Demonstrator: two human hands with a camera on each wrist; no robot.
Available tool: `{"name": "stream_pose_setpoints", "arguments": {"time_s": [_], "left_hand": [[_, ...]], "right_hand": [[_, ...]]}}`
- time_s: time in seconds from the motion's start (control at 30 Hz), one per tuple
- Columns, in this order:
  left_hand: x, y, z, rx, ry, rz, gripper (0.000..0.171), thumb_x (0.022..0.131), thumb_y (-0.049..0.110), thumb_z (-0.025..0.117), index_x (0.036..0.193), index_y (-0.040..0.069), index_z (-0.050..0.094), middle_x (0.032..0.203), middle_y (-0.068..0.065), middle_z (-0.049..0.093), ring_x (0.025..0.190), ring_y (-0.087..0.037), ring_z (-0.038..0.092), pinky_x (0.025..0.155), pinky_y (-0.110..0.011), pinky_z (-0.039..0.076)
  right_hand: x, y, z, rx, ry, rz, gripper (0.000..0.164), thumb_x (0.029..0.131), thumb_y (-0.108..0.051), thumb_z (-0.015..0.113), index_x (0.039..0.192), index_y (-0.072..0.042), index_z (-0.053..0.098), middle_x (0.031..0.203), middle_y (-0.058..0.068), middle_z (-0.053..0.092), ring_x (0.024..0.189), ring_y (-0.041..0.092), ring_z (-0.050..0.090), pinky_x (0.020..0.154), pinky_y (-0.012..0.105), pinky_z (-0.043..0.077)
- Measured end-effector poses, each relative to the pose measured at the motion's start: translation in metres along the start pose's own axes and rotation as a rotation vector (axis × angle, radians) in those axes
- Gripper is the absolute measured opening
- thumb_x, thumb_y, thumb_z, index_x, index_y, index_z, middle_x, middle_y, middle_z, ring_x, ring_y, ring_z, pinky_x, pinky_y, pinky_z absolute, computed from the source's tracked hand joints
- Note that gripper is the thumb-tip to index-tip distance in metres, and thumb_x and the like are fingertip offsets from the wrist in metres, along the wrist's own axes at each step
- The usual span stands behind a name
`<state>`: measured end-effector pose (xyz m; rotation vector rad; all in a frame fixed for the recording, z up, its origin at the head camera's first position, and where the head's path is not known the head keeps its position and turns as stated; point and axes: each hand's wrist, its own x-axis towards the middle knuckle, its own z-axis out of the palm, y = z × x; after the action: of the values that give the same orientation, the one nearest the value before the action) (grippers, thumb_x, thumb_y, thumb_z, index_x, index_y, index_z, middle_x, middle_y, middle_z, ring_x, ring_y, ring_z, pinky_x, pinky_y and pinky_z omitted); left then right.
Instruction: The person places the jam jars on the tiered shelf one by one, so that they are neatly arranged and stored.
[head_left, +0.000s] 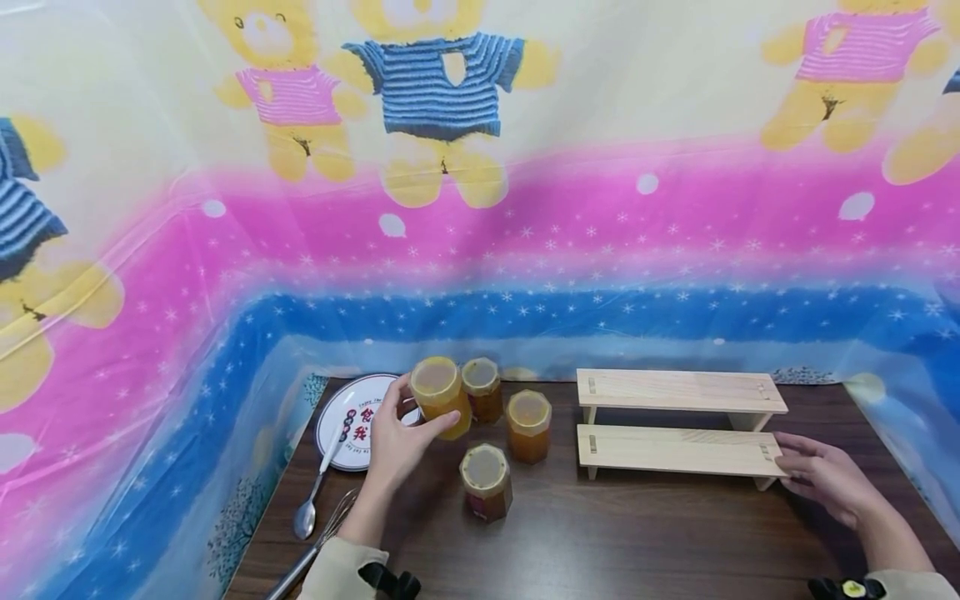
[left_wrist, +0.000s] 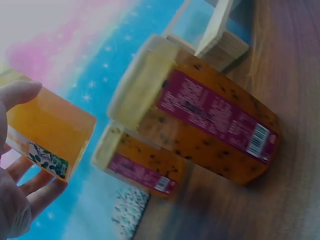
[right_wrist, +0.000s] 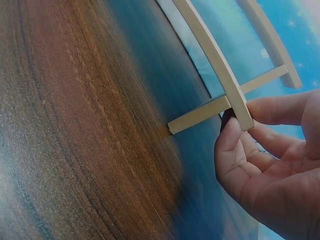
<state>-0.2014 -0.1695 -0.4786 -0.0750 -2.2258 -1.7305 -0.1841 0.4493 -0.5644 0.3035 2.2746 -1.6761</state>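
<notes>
Grips a yellow jar [head_left: 442,393] in the left hand [head_left: 396,442], left of the wooden rack [head_left: 675,450]. With the right hand [head_left: 832,479], pinches the right end of the rack's front board. Has three other jars [head_left: 529,433] on the dark table [head_left: 615,533] left of the rack; farther left of it, a plate [head_left: 375,387], spoon [head_left: 304,519] and whisk [head_left: 296,571].

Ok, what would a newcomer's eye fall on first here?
Probably the bear-print backdrop, bright pink and blue behind the table. Next, the yellow jar held up in the left grip, near three other jars. Then the two pale wooden stands at right, the nearer one's end pinched by the right grip.
</notes>
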Motion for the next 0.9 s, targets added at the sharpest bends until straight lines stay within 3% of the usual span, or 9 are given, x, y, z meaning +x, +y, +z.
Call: {"name": "stream_pose_setpoints", "arguments": {"time_s": [0.13, 0.4, 0.57, 0.9], "left_hand": [[0.006, 0.011, 0.003, 0.049, -0.006, 0.012, 0.075, 0.072, 0.024, 0.098, 0.137, 0.021, 0.061, 0.119, -0.006, 0.066, 0.111, -0.025, 0.065, 0.095, -0.051, 0.055], [0.016, 0.03, 0.015, 0.007, -0.03, 0.04, 0.075, 0.072, 0.024, 0.099, 0.137, 0.021, 0.062, 0.118, -0.007, 0.067, 0.109, -0.024, 0.064, 0.098, -0.048, 0.051], [0.022, 0.045, 0.029, 0.006, -0.061, 0.091, 0.076, 0.071, 0.026, 0.099, 0.137, 0.025, 0.062, 0.117, -0.003, 0.068, 0.105, -0.022, 0.065, 0.095, -0.05, 0.054], [0.031, 0.069, 0.064, 0.006, -0.16, 0.125, 0.075, 0.075, 0.034, 0.096, 0.14, 0.031, 0.059, 0.119, 0.001, 0.067, 0.108, -0.02, 0.066, 0.093, -0.044, 0.057]], "right_hand": [[0.0, 0.0, 0.0, 0.002, 0.006, -0.001, 0.079, 0.106, -0.018, 0.06, 0.159, 0.014, 0.01, 0.142, 0.035, 0.048, 0.097, 0.006, 0.065, 0.085, 0.036, 0.06], [0.0, -0.001, 0.001, 0.01, 0.005, 0.003, 0.079, 0.106, -0.018, 0.06, 0.159, 0.013, 0.01, 0.141, 0.033, 0.05, 0.097, 0.007, 0.065, 0.085, 0.037, 0.06], [-0.001, 0.0, 0.0, 0.012, 0.003, 0.009, 0.08, 0.106, -0.019, 0.06, 0.159, 0.013, 0.01, 0.142, 0.035, 0.048, 0.097, 0.007, 0.065, 0.085, 0.037, 0.06], [-0.001, -0.001, 0.0, 0.033, -0.001, 0.009, 0.081, 0.106, -0.019, 0.06, 0.16, 0.012, 0.009, 0.146, 0.038, 0.042, 0.098, 0.006, 0.065, 0.086, 0.037, 0.06]]}}
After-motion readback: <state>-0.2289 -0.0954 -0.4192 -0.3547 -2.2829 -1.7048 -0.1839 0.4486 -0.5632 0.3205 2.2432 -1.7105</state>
